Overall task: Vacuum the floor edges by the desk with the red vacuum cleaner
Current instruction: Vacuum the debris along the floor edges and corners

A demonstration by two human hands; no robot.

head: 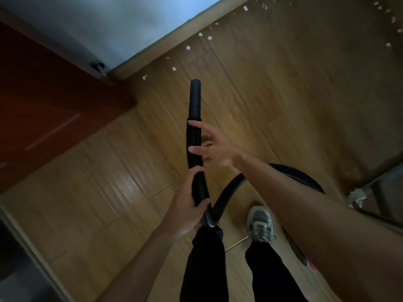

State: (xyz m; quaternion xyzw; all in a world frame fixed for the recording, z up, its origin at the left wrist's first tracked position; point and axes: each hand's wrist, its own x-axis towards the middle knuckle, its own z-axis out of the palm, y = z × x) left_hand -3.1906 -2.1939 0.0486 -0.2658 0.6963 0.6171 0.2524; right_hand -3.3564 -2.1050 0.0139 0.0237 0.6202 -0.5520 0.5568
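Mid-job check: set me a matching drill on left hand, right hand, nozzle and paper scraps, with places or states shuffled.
Things:
1 left hand
2 right hand
3 nozzle
4 paper scraps

Places or states:
A strewn along the baseboard
B gripping the ribbed hose
C fingers spread open
D sticking out ahead of both hands

Pairs: 1-B, 2-C, 3-D, 4-A

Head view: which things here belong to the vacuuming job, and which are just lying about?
Job: black hose, gripped by left hand, right hand open beside it; paper scraps along the skirting; red desk.
Lying about: metal frame and pale cloth at right.
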